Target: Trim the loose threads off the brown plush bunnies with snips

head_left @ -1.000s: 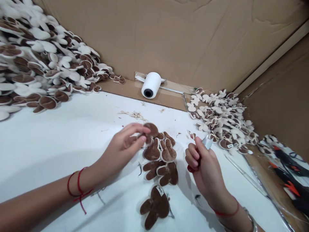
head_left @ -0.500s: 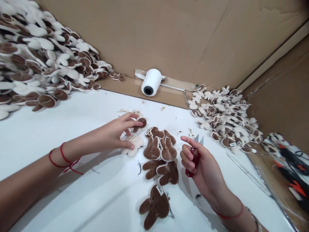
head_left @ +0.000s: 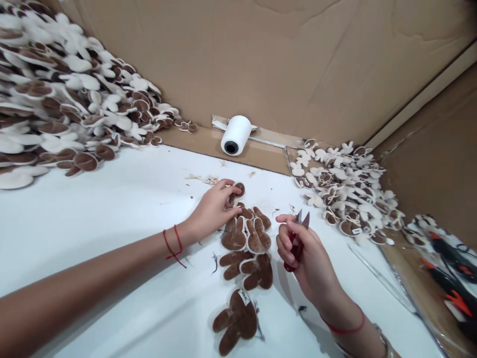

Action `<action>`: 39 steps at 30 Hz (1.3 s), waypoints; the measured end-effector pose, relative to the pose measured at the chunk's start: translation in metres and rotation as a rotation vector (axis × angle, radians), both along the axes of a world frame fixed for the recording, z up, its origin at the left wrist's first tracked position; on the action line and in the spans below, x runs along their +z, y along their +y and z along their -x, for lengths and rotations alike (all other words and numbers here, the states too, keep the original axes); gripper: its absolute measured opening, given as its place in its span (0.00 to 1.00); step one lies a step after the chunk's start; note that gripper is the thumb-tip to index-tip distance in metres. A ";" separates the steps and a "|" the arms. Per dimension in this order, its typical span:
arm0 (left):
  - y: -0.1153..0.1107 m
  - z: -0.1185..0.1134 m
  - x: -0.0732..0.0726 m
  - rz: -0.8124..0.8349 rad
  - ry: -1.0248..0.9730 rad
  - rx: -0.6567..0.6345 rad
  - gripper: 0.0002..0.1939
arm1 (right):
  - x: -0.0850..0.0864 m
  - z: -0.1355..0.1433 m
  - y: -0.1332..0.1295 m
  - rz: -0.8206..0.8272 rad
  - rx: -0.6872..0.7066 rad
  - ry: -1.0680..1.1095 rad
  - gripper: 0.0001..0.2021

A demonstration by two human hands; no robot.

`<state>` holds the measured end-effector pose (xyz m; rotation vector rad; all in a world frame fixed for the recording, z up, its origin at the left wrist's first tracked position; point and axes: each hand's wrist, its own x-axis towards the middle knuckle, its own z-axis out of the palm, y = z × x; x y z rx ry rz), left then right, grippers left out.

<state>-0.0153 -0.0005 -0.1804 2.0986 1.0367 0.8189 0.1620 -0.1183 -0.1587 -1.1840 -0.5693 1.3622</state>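
My left hand [head_left: 213,208] touches a brown toy [head_left: 240,189]; I cannot tell whether it pinches. My right hand [head_left: 310,256] grips red-handled scissors [head_left: 297,249].

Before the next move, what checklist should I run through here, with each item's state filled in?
1. Snips held in right hand: ok.
2. Blades shut: not ok, tips apart.
3. Blades away from left hand: ok, a gap shows.
4. Brown plush at left hand gripped: cannot tell, partly hidden.
5. Label in view on nearest plush: ok.
6. Table free of dark threads: not ok, some lie there.
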 end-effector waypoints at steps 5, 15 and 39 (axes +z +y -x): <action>0.003 -0.001 0.004 -0.022 0.058 0.005 0.15 | 0.002 -0.002 0.000 -0.027 0.037 -0.037 0.10; 0.044 0.039 0.035 -0.211 0.036 0.267 0.27 | -0.001 0.001 -0.001 -0.009 0.058 -0.065 0.10; -0.039 0.029 0.024 0.296 -0.212 -0.093 0.10 | 0.013 -0.014 -0.006 -0.501 -0.450 -0.227 0.09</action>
